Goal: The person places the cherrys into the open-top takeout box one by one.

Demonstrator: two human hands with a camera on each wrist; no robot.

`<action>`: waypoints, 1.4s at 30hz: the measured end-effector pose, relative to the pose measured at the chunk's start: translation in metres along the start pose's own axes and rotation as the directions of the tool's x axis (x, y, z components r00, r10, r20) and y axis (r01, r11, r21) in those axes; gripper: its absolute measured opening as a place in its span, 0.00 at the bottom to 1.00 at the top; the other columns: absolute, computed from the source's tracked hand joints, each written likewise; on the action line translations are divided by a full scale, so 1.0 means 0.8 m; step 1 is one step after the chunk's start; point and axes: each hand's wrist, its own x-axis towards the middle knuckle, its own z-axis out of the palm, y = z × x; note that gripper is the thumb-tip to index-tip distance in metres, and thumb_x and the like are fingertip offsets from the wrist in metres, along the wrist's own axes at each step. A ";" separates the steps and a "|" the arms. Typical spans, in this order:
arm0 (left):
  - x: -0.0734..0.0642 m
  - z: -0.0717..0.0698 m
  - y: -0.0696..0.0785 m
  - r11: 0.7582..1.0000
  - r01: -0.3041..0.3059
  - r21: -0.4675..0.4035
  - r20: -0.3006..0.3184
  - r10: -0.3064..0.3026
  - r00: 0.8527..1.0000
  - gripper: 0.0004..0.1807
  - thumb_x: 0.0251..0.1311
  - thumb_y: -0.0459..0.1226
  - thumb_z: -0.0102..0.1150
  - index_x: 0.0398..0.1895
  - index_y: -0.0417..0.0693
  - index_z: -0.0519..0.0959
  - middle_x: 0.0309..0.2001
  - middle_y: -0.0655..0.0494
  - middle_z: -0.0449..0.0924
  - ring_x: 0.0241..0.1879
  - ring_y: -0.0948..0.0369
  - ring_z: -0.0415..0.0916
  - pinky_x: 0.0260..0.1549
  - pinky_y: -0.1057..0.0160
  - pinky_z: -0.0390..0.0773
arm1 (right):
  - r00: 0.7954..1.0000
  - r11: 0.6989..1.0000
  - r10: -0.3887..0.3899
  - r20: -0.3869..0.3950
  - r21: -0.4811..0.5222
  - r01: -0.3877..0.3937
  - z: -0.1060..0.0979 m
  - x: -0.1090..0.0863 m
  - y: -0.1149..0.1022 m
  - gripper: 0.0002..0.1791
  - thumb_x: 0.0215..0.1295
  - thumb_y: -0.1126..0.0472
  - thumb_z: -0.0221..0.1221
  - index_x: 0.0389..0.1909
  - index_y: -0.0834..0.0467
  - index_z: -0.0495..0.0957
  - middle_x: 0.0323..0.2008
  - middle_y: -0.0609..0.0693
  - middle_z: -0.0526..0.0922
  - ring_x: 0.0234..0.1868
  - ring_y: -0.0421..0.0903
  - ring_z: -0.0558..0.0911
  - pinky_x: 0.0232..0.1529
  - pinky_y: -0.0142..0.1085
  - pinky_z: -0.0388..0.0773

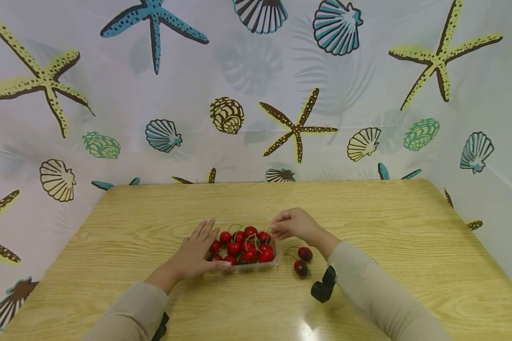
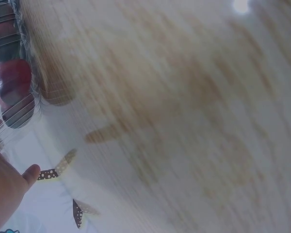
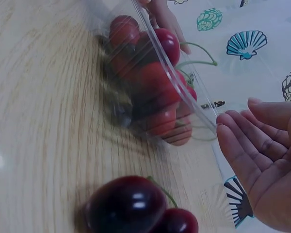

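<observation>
Head view: clear plastic punnet (image 1: 256, 266) of red cherries (image 1: 245, 246) on wooden table (image 1: 367, 218), braced by left hand (image 1: 196, 253), fingers straight. Right hand (image 1: 292, 225) at far right rim, fingers loosely curled, grip unclear. Two dark cherries (image 1: 302, 261) just beneath its wrist.

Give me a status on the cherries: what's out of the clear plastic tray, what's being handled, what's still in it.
Done: two dark red cherries lie on the light wooden table, right of the clear plastic tray. In hand: the left hand steadies the tray's left side, while the right hand reaches its fingertips to the far right corner; whether it pinches a stem is unclear. Left: roughly a dozen bright red cherries fill the tray.
</observation>
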 end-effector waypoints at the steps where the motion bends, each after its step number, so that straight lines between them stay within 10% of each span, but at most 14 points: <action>1: 0.000 0.000 0.000 1.000 0.000 0.001 0.000 0.000 1.000 0.53 0.44 0.66 0.47 0.65 0.40 0.49 0.67 0.49 0.33 0.64 0.51 0.28 0.48 0.34 0.45 | 1.000 1.000 -0.001 -0.001 -0.002 0.001 -0.002 -0.001 0.001 0.11 0.58 0.69 0.52 0.37 0.76 0.72 0.30 0.61 0.79 0.32 0.52 0.80 0.36 0.45 0.74; 26: 0.000 0.000 0.002 1.000 -0.009 0.015 -0.011 0.009 1.000 0.52 0.44 0.66 0.47 0.65 0.41 0.48 0.67 0.47 0.33 0.64 0.49 0.29 0.49 0.35 0.45 | 0.988 0.979 0.122 -0.095 -0.150 -0.136 -0.040 -0.011 0.041 0.09 0.56 0.68 0.54 0.33 0.72 0.75 0.26 0.56 0.78 0.28 0.47 0.78 0.33 0.40 0.75; 42: 0.000 0.003 -0.001 1.000 -0.010 0.010 -0.009 0.010 1.000 0.52 0.45 0.66 0.46 0.66 0.42 0.46 0.67 0.48 0.32 0.64 0.50 0.28 0.49 0.35 0.44 | 0.990 0.943 0.138 0.029 -0.311 -0.122 -0.039 -0.007 0.046 0.05 0.49 0.69 0.59 0.26 0.68 0.78 0.20 0.48 0.77 0.21 0.39 0.72 0.24 0.31 0.71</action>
